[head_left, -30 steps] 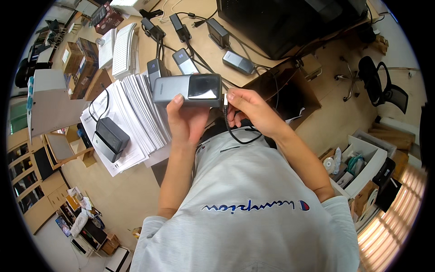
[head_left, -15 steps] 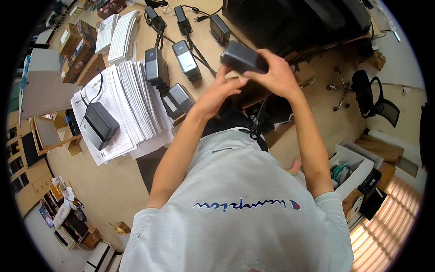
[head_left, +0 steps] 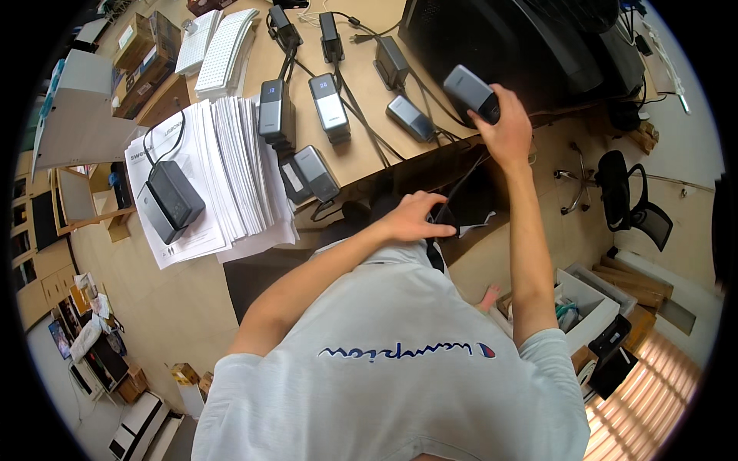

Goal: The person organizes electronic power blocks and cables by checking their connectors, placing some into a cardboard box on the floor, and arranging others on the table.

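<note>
My right hand is closed around the end of a dark grey power bank, held up over the desk edge beside a large black bag-like item. My left hand is low by my waist, its thumb and fingers apart, with a thin black cord running close to its fingertips. On the desk, another power bank lies near the front edge. Farther left, a power bank with a lit display and a dark one, also lit, each sit atop others. Two more lie at the desk corner.
A thick paper stack overhangs the desk's left side, with a black corded device on it. Black adapters and cables stand at the back. The black bulky item fills the right. An office chair stands beyond.
My hands have parted. My right hand has carried the power bank up and right, while my left hand has let go and dropped toward my waist. The power bank near the desk edge is now uncovered.
</note>
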The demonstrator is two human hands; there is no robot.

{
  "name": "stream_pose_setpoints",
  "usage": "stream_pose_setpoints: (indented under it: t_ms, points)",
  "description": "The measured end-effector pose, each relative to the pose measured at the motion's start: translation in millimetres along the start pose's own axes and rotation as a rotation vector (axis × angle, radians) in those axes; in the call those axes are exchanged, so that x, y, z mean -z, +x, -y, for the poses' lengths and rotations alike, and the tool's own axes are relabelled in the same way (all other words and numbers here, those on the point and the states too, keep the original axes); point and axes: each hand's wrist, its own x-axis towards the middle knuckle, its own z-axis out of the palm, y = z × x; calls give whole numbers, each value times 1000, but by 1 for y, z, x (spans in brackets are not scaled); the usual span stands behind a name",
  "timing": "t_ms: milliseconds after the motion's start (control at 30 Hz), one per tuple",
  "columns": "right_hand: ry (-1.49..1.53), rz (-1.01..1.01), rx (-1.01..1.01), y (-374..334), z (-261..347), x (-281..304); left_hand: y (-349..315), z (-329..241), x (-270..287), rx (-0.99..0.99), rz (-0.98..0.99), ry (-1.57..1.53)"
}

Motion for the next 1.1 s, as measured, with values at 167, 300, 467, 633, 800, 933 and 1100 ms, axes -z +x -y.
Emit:
stream_pose_setpoints:
  t_ms: [167,300,467,633,800,933,1100]
  points:
    - [108,-155,102,48,32,46,50,35,-1,-95,-293,167]
    - [209,-168,-27,42,53,66,60,40,34,27,-284,65]
    - [334,-52,-226,-26,51,-7,27,84,38,185,-223,-116]
    - [413,153,-584,-90,43,-74,-30,97,23,424,-225,-215]
    - [308,127,-435,-97,24,-131,-66,87,36,437,-160,-200]
    - [247,165,-338,-75,19,-154,-77,29,86,261,-113,-118]
    - [217,261,-349,-51,13,-158,-72,14,133,267,-662,-172]
